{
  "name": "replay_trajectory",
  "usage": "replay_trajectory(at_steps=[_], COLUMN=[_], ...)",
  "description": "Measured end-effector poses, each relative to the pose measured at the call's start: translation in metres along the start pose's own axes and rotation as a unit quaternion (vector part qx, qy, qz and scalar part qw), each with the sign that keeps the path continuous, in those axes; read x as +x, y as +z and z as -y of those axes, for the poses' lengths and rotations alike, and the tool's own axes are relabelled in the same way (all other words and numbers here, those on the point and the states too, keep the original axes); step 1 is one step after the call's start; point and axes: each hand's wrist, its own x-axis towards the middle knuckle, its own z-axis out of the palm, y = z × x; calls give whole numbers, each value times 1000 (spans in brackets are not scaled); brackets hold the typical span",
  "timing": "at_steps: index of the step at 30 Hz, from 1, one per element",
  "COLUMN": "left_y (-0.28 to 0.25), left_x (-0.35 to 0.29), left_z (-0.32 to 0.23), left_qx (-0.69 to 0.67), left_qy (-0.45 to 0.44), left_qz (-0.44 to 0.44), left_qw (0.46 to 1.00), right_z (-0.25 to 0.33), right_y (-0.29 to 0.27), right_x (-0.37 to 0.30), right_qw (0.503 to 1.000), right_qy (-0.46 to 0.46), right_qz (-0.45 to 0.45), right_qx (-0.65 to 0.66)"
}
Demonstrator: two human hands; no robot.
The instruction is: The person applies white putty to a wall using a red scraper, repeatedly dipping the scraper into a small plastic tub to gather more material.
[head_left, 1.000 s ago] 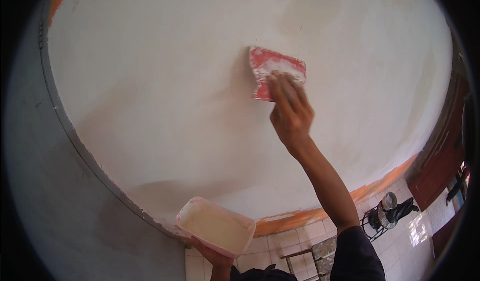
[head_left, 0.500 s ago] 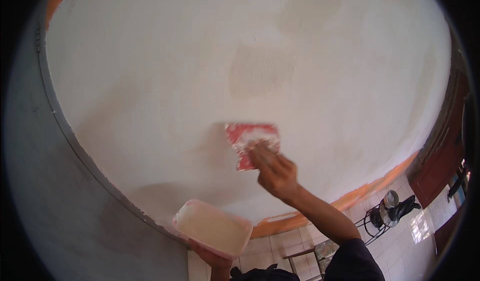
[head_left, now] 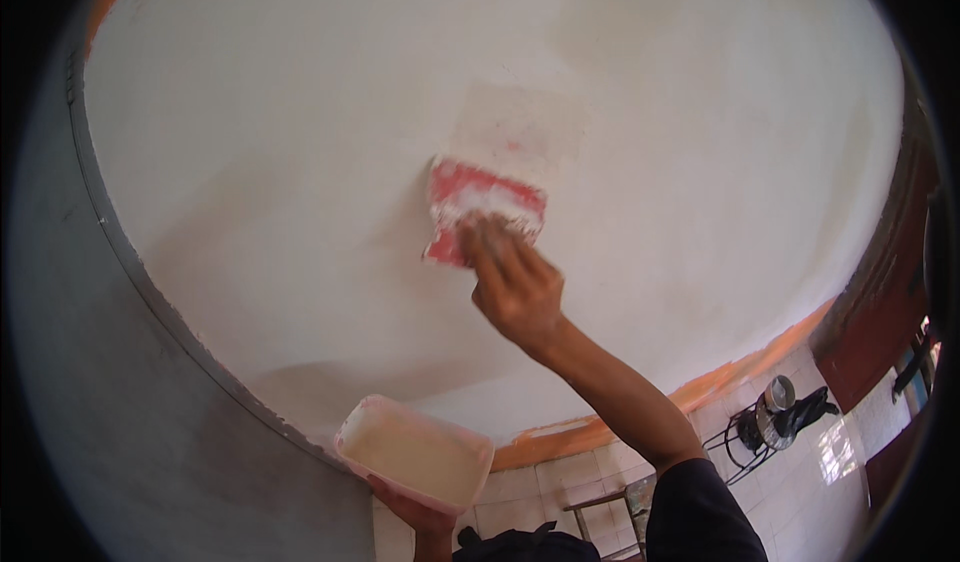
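My right hand [head_left: 515,282] is closed on a red, flat putty spreader [head_left: 462,184] smeared with white, its far edge up against the pale wall [head_left: 300,142]. Just beyond the blade is a slightly darker, damp-looking patch [head_left: 520,117] with a small reddish mark in it. Low in the view, my left hand [head_left: 415,507] supports a pale pink rectangular tub [head_left: 485,472] from below. Off-white putty [head_left: 415,454] covers the inside of the tub. Part of the left hand's fingers is hidden under it.
Along the left runs a grey wall [head_left: 90,362] meeting the pale one at a corner. Orange paint [head_left: 720,377] edges the wall's bottom. On the tiled floor [head_left: 800,482] stand a metal-framed stand with a pot [head_left: 778,394] and a wooden stool-like frame [head_left: 625,512]. A reddish-brown door [head_left: 870,342] is at right.
My right hand has swept the spreader up and slightly left, onto the lower part of the darker patch, whose surface looks smoother. The tub has shifted a little left.
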Motion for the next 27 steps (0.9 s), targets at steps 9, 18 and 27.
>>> replay_trajectory(at_steps=[9,18,27], left_y=[37,18,23], left_x=[-4,-2,-8], left_z=[-3,-1,-9], left_qx=[61,18,6], left_qy=[61,55,55], left_qz=[8,-13,-15], left_qw=[996,998,998], right_z=[-38,-19,-8], right_y=[-25,24,-51], right_x=[10,-45,-44], right_qw=[995,1000,991], right_qy=[-28,11,-20], right_qz=[-93,19,34], right_qx=[2,12,125])
